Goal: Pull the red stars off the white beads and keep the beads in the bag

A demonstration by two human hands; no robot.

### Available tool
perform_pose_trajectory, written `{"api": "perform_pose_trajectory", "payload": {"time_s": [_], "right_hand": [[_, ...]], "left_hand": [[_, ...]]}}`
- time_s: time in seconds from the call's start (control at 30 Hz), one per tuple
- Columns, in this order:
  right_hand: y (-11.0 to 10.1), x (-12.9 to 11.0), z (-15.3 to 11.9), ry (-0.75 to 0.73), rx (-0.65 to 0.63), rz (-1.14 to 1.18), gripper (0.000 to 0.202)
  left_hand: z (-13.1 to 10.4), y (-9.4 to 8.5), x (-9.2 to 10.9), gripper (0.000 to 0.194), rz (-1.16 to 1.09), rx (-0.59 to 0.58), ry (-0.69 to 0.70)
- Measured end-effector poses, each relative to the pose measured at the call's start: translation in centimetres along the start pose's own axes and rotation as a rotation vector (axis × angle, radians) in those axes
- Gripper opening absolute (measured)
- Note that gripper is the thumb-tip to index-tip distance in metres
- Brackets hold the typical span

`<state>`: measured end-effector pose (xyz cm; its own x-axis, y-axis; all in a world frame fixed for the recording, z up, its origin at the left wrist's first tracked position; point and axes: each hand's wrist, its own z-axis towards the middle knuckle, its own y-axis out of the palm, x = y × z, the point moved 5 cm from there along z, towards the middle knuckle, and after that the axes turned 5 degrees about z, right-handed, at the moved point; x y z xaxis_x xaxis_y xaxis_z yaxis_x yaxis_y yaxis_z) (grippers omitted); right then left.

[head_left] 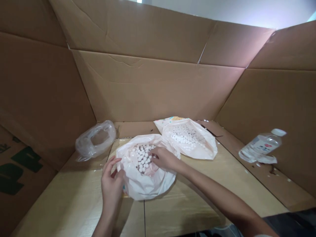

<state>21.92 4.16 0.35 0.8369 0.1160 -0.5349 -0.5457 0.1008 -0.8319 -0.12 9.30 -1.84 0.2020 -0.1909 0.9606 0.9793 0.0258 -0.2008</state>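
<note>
In the head view a white plastic bag [153, 189] stands with its mouth rolled wide, holding many small white balls [142, 158]. My right hand [165, 158] reaches into the bag from the right. Its fingers are drawn together and bent down among the balls, so what they hold, if anything, is hidden. At the bag's left rim is my left hand [112, 179], its fingers curved and apart, fingertips near or touching the plastic. Behind and to the right lies a second white bag [207, 149], with similar white balls in its opening.
A clear crumpled plastic bag [85, 144] lies at the left. On the right a clear bottle with a white cap [263, 144] leans, with small scraps around it. Tall cardboard walls [158, 89] enclose the wood-patterned table [81, 200]. A dark thin strip [209, 131] lies near the second bag.
</note>
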Motion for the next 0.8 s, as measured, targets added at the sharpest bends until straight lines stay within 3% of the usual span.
{"api": "perform_pose_trajectory", "payload": {"time_s": [0.13,0.23,0.33,0.47,0.63,0.8], "right_hand": [[-1.4,-0.5,0.8,-0.029,0.104,0.024,0.038],[-3.3,-0.3,-0.5,0.026,0.214,-0.040,0.029],[-4.7,1.0,-2.7,0.139,0.297,-0.099,0.030],[-4.2,3.4,-4.9,0.250,0.232,-0.029,0.044],[-3.3,5.1,-5.0,0.290,0.097,0.117,0.060],[-5.4,3.4,-4.9,0.253,0.032,0.173,0.063]], "left_hand": [[0.5,-0.5,0.1,0.041,0.065,0.033,-0.017],[1.6,-0.7,-0.5,0.059,0.130,0.039,-0.090],[2.8,-0.1,-1.0,0.086,0.209,-0.066,-0.172],[3.9,1.2,-1.1,0.113,0.286,-0.268,-0.181],[4.2,1.3,0.0,0.102,0.347,-0.347,-0.105],[3.9,-0.2,4.0,0.085,0.368,-0.382,-0.004]]}}
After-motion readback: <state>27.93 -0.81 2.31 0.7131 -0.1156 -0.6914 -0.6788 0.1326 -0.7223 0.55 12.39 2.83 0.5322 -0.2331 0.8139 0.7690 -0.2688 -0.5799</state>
